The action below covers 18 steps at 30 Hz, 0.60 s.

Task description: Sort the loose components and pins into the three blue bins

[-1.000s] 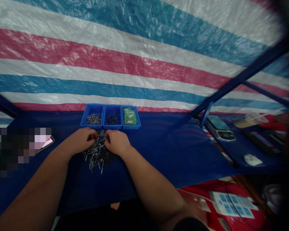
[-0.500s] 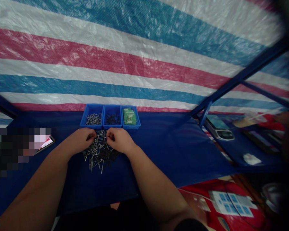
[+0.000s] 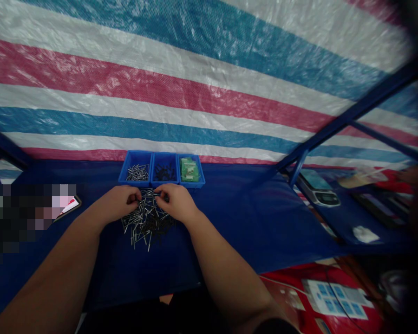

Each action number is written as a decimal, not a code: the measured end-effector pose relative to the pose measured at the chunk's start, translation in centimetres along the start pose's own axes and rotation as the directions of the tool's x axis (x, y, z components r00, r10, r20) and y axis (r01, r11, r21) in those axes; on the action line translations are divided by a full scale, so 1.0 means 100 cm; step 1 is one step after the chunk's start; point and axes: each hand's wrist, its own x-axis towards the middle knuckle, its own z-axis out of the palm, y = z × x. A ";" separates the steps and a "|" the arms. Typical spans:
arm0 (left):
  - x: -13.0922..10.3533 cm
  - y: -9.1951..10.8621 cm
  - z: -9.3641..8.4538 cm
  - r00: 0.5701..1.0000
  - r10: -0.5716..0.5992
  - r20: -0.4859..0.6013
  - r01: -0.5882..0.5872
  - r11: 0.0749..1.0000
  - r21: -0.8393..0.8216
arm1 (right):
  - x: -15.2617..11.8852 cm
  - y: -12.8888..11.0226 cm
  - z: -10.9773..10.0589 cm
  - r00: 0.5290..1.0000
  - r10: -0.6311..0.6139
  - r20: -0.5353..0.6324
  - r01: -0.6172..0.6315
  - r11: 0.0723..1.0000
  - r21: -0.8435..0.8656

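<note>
A loose pile of small silver and black pins (image 3: 147, 222) lies on the dark blue table cloth (image 3: 230, 218). My left hand (image 3: 120, 202) rests at the pile's far left edge, fingers curled with the tips pinched together. My right hand (image 3: 176, 201) sits at the pile's far right edge, fingers also curled over the pins. What each pinch holds is too small to tell. Just beyond the hands stand three blue bins in a row: the left bin (image 3: 137, 172) with silver pins, the middle bin (image 3: 164, 172) with black pieces, the right bin (image 3: 190, 170) with green pieces.
A striped red, white and blue tarp (image 3: 195, 83) hangs behind the table. A phone (image 3: 68, 205) lies at the left. To the right, past a blue frame bar (image 3: 337, 125), sit a scale (image 3: 320, 190) and a white wad (image 3: 365, 234). Red items lie below right.
My right hand has shifted slightly right and forward over the pile; the left hand stays at the pile's left edge. The view has drifted a little.
</note>
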 end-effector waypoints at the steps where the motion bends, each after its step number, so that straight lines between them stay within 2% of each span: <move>1: 0.000 0.000 0.000 1.000 0.003 0.000 -0.003 1.000 -0.005 | -0.001 -0.004 0.002 0.999 -0.012 0.045 0.014 0.998 -0.058; 4: -0.001 0.002 0.000 1.000 0.014 0.003 -0.014 1.000 -0.013 | -0.001 -0.015 0.008 0.991 0.012 0.135 0.019 0.975 -0.222; 7: -0.001 0.004 -0.001 1.000 0.017 0.000 -0.017 1.000 -0.023 | 0.001 -0.022 0.015 0.987 0.063 0.149 -0.012 0.946 -0.323; 14: -0.002 0.005 -0.002 0.998 -0.061 -0.035 0.059 0.996 -0.065 | 0.003 -0.024 0.019 0.986 0.105 0.132 -0.048 0.926 -0.375; 18: -0.001 0.003 0.000 0.997 -0.066 -0.050 0.062 0.996 -0.070 | 0.004 -0.025 0.019 0.989 0.117 0.095 -0.071 0.917 -0.392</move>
